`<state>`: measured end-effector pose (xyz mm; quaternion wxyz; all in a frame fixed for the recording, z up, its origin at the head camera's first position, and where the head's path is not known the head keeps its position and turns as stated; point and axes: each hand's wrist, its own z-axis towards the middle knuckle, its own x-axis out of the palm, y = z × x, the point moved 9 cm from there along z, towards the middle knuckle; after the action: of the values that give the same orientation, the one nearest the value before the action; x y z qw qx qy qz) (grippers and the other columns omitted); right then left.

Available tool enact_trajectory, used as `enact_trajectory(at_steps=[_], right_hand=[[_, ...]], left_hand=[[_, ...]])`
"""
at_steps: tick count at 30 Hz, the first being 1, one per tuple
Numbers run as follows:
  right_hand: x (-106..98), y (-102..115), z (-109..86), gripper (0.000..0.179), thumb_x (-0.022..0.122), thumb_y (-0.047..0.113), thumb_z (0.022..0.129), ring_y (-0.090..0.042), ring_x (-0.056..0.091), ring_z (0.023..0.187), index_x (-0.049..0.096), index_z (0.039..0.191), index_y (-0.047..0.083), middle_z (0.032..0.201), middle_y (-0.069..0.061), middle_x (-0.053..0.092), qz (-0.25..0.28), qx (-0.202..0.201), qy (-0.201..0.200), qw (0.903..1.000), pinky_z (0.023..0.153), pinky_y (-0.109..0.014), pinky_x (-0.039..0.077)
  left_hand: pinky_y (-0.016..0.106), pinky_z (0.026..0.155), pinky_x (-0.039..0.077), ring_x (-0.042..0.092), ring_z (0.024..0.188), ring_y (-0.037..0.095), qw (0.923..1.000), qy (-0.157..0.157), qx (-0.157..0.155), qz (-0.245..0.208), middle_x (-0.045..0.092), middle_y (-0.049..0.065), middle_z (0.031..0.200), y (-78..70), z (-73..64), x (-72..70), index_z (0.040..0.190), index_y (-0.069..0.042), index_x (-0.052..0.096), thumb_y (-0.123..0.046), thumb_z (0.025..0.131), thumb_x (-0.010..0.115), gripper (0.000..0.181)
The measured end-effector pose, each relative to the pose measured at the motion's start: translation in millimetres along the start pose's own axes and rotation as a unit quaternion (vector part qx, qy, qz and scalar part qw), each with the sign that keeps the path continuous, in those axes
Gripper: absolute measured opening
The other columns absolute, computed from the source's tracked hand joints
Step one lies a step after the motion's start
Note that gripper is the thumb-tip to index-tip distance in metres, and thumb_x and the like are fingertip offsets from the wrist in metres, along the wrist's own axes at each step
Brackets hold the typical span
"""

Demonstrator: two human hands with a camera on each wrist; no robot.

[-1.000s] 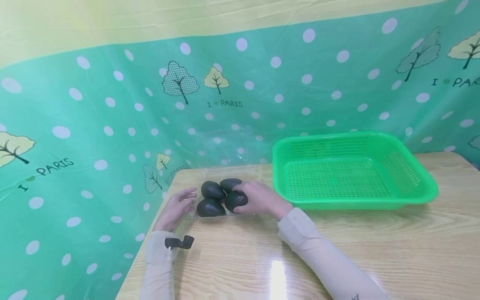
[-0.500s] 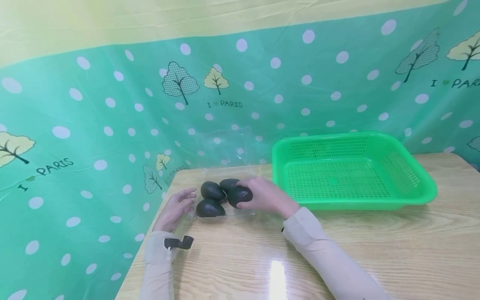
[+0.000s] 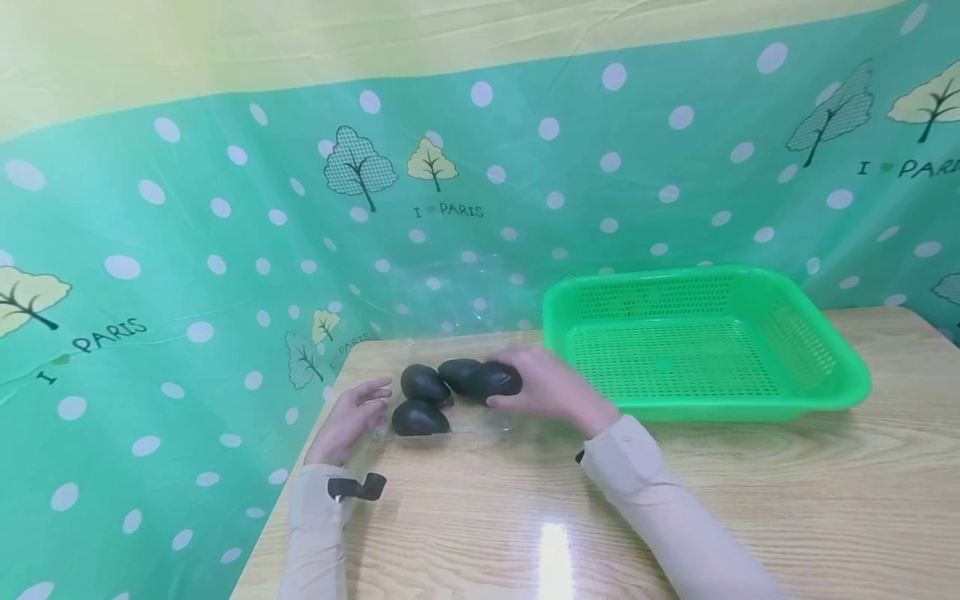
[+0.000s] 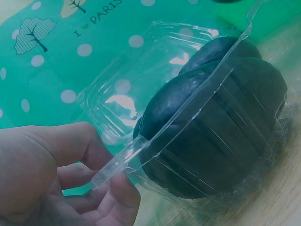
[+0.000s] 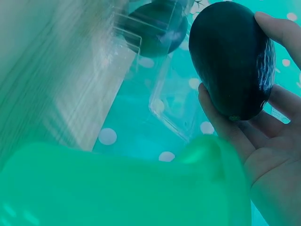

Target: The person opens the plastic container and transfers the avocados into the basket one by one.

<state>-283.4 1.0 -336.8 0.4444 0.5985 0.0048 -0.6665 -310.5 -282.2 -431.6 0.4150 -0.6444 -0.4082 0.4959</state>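
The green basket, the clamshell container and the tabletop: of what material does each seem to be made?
Green basket: probably molded plastic, glossy, with regular holes and a rounded rim.
Clamshell container: likely thin clear plastic; avocados show through and its edges catch highlights.
Tabletop: real wood or laminate, I cannot tell; grain shows under a sheen.

Avocado [image 3: 498, 382] in my right hand [image 3: 558, 389]: near-black, plain, with pale glints
Three other avocados [image 3: 420, 418]: the same plain, near-black skin
Clamshell box [image 4: 127, 70]: clear, colourless
Basket [image 3: 705, 408] before me: bright green, patterned with rows of small holes
Desk [image 3: 465, 517]: pale tan, streaked with brown wood grain
Hanging cloth [image 3: 577, 108] I face: teal-green with white dots, grey-checked and yellow trees, black PARIS lettering, small green hearts, and a plain pale-yellow band on top
My sleeves [image 3: 671, 512]: plain off-white
Strap [image 3: 357, 487] at my left wrist: black
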Motion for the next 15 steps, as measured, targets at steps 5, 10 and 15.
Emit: enact_trajectory(at_steps=[5,10,15], right_hand=[[-8,-2,-3.2,0.047,0.082,0.029,0.079,-0.013,0.064,0.096,0.068,0.121,0.013,0.11,0.002,0.071,0.002,-0.001,-0.013,0.9999,0.084,-0.031,0.053],[-15,-3,-6.4,0.045,0.083,0.028,0.079,-0.012,0.064,0.097,0.069,0.119,0.015,0.111,0.003,0.071,0.008,-0.001,-0.023,0.9997,0.086,-0.032,0.053],[-24,-6,-10.1,0.046,0.083,0.029,0.079,-0.017,0.064,0.102,0.068,0.12,0.012,0.115,0.0,0.07,0.012,0.004,-0.039,0.9992,0.088,-0.036,0.053]], left_hand=[[0.037,0.101,0.047,0.04,0.134,0.038,1.0,0.002,0.002,-0.001,0.037,0.027,0.149,-0.5,-0.4,0.3,0.152,0.0,0.032,-0.005,0.099,0.044,0.055],[0.042,0.104,0.045,0.039,0.135,0.039,1.0,0.004,0.001,0.0,0.037,0.027,0.149,-0.6,-0.8,1.0,0.152,0.001,0.032,-0.006,0.099,0.044,0.055],[0.045,0.105,0.044,0.04,0.134,0.038,1.0,0.0,0.003,0.001,0.037,0.028,0.149,-0.8,-1.3,0.2,0.152,0.001,0.033,-0.004,0.097,0.044,0.056]])
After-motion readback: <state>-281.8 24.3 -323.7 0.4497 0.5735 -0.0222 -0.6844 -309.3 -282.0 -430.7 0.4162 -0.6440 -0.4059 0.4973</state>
